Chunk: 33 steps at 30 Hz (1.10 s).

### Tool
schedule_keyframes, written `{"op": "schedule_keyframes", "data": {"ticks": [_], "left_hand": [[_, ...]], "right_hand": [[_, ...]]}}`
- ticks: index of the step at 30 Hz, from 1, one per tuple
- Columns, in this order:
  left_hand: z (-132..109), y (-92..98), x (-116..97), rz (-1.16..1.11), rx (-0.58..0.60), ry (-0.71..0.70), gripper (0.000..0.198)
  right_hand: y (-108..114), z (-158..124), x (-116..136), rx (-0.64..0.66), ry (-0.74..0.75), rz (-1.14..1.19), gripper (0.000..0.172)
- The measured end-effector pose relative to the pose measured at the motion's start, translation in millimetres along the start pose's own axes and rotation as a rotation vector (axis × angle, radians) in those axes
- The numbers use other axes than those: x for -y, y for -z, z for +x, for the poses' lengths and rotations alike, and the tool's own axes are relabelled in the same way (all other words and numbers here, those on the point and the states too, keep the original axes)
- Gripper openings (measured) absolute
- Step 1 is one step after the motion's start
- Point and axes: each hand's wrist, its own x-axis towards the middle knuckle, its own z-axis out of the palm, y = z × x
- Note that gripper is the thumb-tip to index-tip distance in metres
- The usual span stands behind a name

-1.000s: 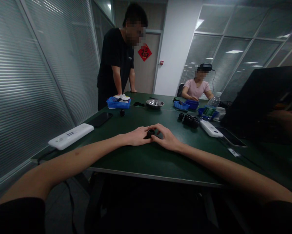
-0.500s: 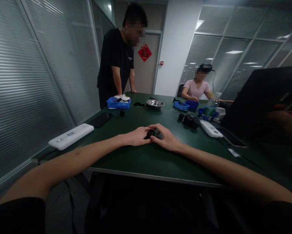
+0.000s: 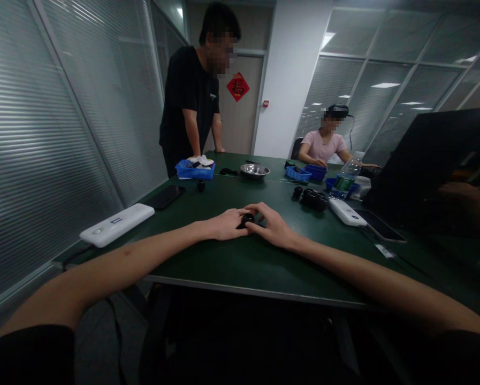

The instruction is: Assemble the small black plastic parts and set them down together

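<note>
Between my hands, on the dark green table (image 3: 223, 264), is a small round black part (image 3: 247, 219) with a ring-shaped top; its exact kind is unclear. My left hand (image 3: 226, 224) lies low on the tabletop, its fingers against the part's left side. From the right, my right hand (image 3: 274, 227) curves over, thumb and fingers closed round the part. Something dark and flat shows under the right fingers, too small to name. Farther right sit several similar black parts (image 3: 314, 199) in a cluster, and one more black part (image 3: 200, 185) stands at the left.
A white power bank (image 3: 117, 224) and a black phone (image 3: 167, 197) lie left. A metal bowl (image 3: 254, 171) and a blue basket (image 3: 195, 170) stand at the back. Rightward are a water bottle (image 3: 345, 179), another white power bank (image 3: 347, 213) and a dark screen (image 3: 420, 160). Two people are across the table.
My hands and the black part stay almost in place, with only a slight shift of the right fingers. The standing person's head has moved slightly left.
</note>
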Motion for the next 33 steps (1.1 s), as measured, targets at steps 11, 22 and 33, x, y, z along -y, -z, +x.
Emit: {"op": "schedule_keyframes", "data": {"ticks": [11, 22, 33], "left_hand": [[0.6, -2.4, 2.9, -0.015, -0.018, -0.008, 0.056], [0.5, -0.6, 0.0, -0.003, -0.005, 0.004, 0.053], [1.3, -3.1, 3.4, -0.007, -0.031, -0.008, 0.055]], "right_hand": [[-0.6, -0.6, -2.1, -0.008, 0.014, -0.007, 0.04], [-1.4, -0.4, -1.1, 0.004, 0.052, 0.001, 0.041], [-0.9, -1.0, -1.3, -0.005, 0.031, -0.012, 0.041]]}}
